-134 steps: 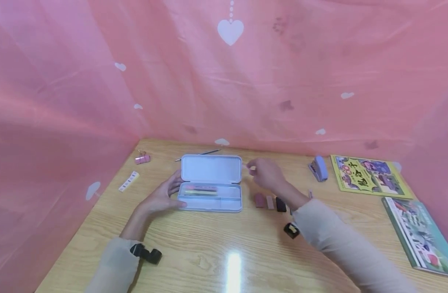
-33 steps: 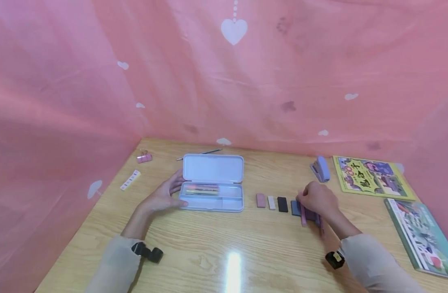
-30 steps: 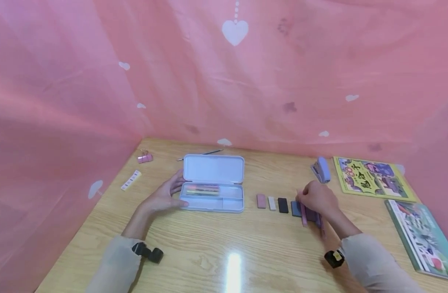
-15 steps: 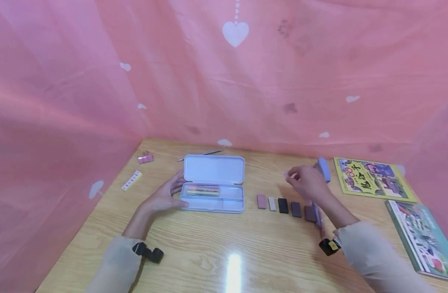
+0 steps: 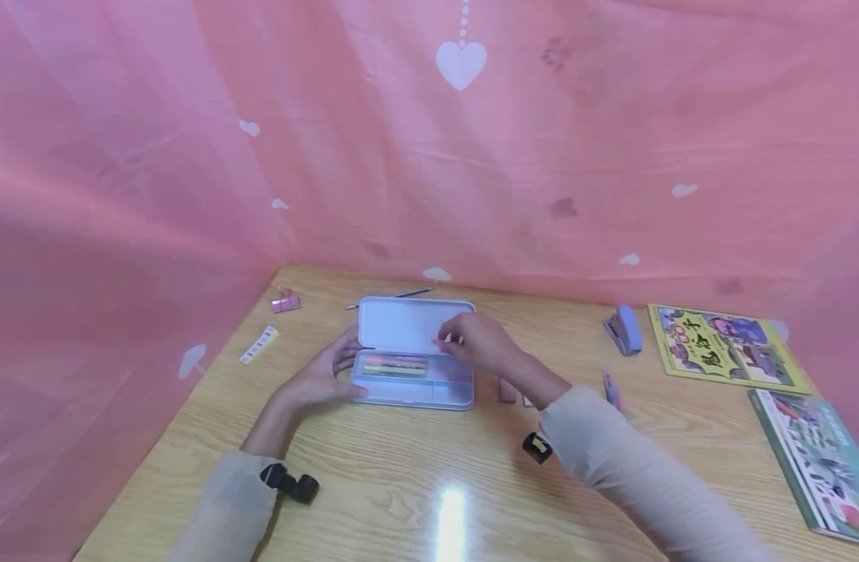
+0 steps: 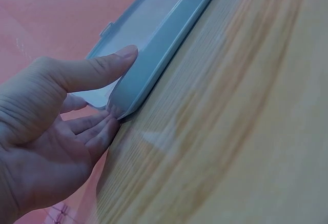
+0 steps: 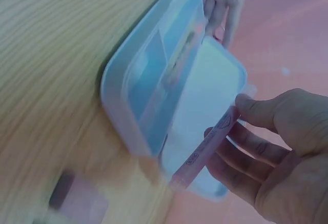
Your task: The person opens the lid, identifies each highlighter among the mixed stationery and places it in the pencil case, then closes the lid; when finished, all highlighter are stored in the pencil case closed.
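Note:
A pale blue pencil case (image 5: 394, 393) lies on the table with its lid raised. Several pink and yellow pens (image 5: 394, 367) rest in its rear compartment. My left hand (image 5: 320, 381) holds the case's left end, the thumb on the front rim and the fingers around the corner, as the left wrist view shows. Above the case's right part, my right hand (image 5: 482, 343) pinches a pink pen (image 7: 205, 149) between thumb and fingers. In the right wrist view that pen slants in front of the lid (image 7: 205, 85), with dark print along its barrel.
Right of the case lies a pink eraser (image 5: 507, 390); my forearm hides the blocks beside it. Farther right are pens (image 5: 612, 390), a purple stapler (image 5: 623, 331) and two books (image 5: 728, 349). A pencil (image 5: 414, 293), pink clip (image 5: 285, 302) and patterned strip (image 5: 258, 345) lie behind and left.
My right hand lifted a pink pen from beside the dark blocks at right and carried it left, over the case. My left hand stayed at the case's left end.

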`<action>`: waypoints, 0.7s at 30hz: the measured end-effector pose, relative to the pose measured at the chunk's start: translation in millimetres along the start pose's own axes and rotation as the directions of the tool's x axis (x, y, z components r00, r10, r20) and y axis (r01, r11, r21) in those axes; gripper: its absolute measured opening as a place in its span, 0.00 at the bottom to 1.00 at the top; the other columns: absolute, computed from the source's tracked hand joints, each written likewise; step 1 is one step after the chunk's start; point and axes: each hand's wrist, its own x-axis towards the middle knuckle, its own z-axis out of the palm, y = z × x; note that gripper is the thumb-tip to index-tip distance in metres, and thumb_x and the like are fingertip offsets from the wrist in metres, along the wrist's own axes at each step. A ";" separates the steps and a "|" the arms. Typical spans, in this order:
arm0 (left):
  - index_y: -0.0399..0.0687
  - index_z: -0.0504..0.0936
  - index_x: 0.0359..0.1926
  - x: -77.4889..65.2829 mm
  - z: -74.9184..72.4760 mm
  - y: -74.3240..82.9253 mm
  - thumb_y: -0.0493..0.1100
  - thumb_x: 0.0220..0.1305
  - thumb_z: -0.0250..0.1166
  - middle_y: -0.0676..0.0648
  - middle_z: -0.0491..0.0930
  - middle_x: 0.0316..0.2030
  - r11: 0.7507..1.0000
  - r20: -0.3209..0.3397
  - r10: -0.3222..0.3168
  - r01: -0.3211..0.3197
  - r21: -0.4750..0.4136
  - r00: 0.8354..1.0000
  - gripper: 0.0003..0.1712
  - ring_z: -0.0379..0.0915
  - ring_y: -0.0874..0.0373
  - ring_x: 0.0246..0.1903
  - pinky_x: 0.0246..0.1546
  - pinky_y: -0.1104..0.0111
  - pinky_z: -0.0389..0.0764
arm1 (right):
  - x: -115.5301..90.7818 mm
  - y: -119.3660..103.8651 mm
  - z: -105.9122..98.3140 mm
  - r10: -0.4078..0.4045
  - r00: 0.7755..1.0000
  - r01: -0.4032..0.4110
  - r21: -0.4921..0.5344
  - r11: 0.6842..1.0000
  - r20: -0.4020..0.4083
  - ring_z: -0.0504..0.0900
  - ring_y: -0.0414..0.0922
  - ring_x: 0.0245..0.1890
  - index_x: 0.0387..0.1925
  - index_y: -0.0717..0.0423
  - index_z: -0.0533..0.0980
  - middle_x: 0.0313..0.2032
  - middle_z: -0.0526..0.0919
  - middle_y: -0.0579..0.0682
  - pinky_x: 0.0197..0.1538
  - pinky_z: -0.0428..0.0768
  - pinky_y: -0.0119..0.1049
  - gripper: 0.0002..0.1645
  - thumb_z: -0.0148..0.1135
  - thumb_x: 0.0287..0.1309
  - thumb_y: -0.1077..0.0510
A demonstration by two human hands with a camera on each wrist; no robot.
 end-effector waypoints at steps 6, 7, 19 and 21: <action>0.52 0.37 0.74 -0.3 -1.3 2.3 0.33 0.44 0.74 0.38 0.58 0.67 1.000 0.007 -0.019 0.019 0.002 1.000 0.66 0.53 0.42 0.68 0.70 0.51 0.55 | 15.7 -12.1 20.7 -0.045 0.999 0.044 0.041 0.998 0.028 0.75 0.37 0.26 0.36 0.57 0.85 0.28 0.84 0.46 0.28 0.75 0.27 0.07 0.64 0.57 0.61; 0.53 0.37 0.74 -0.3 -1.3 0.9 0.33 0.44 0.74 0.39 0.58 0.68 1.000 0.004 -0.024 0.024 0.007 1.000 0.66 0.53 0.42 0.68 0.70 0.51 0.55 | 16.2 -12.4 24.8 -0.041 0.999 0.039 0.050 0.998 0.032 0.75 0.38 0.26 0.36 0.57 0.84 0.28 0.84 0.46 0.28 0.75 0.28 0.07 0.63 0.57 0.61; 0.59 0.40 0.74 3.3 0.1 -8.1 0.37 0.41 0.77 0.44 0.61 0.67 1.000 -0.021 -0.008 0.008 0.017 1.000 0.68 0.56 0.46 0.67 0.69 0.56 0.60 | 10.6 -11.9 54.7 0.089 0.980 -0.091 0.006 0.996 0.177 0.78 0.37 0.31 0.36 0.51 0.85 0.34 0.86 0.44 0.41 0.81 0.32 0.07 0.64 0.57 0.58; 0.57 0.40 0.75 3.7 0.1 -8.3 0.36 0.41 0.77 0.42 0.61 0.66 1.000 -0.021 0.004 -0.003 0.017 1.000 0.68 0.57 0.45 0.66 0.68 0.56 0.60 | 10.3 -12.6 55.1 0.092 0.980 -0.094 0.000 0.996 0.175 0.77 0.37 0.30 0.36 0.51 0.85 0.32 0.85 0.43 0.39 0.80 0.31 0.06 0.65 0.56 0.58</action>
